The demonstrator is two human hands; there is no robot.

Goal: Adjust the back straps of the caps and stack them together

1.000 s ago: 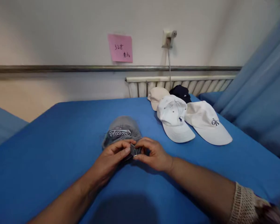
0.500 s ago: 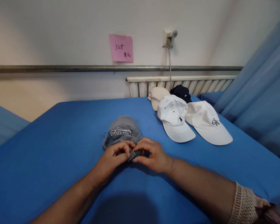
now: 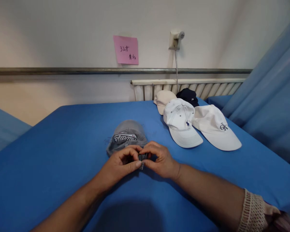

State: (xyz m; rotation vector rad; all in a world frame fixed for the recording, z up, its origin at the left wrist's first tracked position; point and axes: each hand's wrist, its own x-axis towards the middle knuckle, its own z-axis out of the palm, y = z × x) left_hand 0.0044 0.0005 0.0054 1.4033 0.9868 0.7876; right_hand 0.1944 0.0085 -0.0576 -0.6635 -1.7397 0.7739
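A grey baseball cap [image 3: 129, 129] with white lettering on it lies on the blue-covered bed [image 3: 62, 145], in front of me. Both hands are at its near edge. My left hand [image 3: 122, 162] pinches the cap's grey strap [image 3: 142, 157] between thumb and fingers. Facing it, my right hand [image 3: 159, 159] grips the same strap, fingertips almost touching the left ones. Most of the strap is hidden by my fingers, so its fastening cannot be made out.
At the back right sit a white cap with a dark horse logo [image 3: 180, 117], a white cap with letters [image 3: 214, 124], a beige cap [image 3: 164, 98] and a navy cap [image 3: 187, 96]. Behind are a radiator [image 3: 157, 83] and metal rail [image 3: 87, 71]. A blue curtain [image 3: 273, 83] hangs right.
Both hands stay at the cap's near edge. The strap piece between my fingers has turned more upright, and my left thumb has shifted slightly to the right.
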